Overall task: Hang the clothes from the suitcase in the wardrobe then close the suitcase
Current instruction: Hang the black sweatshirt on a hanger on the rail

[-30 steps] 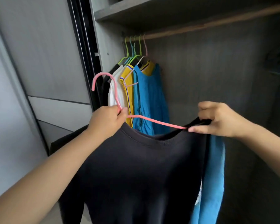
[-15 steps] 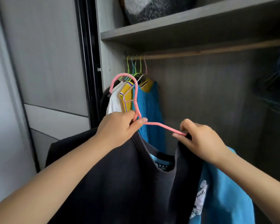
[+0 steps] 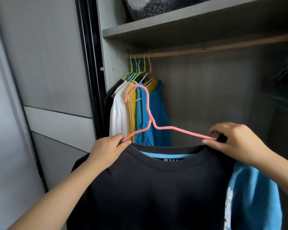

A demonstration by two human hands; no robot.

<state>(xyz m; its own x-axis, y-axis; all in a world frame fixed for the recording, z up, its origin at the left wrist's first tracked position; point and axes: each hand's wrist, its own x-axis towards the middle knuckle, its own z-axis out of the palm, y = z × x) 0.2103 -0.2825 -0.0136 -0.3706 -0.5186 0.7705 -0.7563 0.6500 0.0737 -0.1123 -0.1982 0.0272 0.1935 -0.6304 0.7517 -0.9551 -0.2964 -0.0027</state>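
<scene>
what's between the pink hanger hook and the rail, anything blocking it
Nothing visible blocks it. The pink hanger with the black sweatshirt sits below the rail, whose stretch right of the hung clothes is bare. Only the shelf lies above.

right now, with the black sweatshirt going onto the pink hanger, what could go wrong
1. Both hands, left hand and right hand, pinch the black sweatshirt at the ends of the pink hanger; a shoulder could slip off.
2. The blue t-shirt hanging behind it might drop.
3. The hook could snag the clothes already on the wooden rail.
</scene>
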